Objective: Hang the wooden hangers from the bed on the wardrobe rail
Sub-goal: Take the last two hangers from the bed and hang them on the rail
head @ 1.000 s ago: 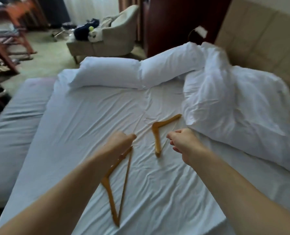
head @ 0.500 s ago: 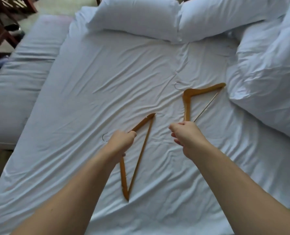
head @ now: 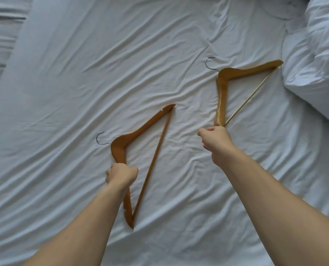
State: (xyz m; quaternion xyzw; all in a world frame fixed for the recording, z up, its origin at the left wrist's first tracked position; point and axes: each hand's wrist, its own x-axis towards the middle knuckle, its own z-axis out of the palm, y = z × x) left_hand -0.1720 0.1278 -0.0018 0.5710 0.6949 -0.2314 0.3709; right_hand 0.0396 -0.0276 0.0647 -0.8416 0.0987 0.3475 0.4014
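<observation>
Both hands have just closed, the left hand (head: 121,174) on one hanger (head: 144,129), the right hand (head: 214,138) on the other hanger (head: 236,72), ready to lift off the bed (head: 63,73).

1. Both bare forearms reach forward, well apart, over the bed.
2. Left hand (head: 121,174) is fisted, knuckles up, wrist straight.
3. Right hand (head: 215,140) reaches farther out, fingers curled closed.
</observation>
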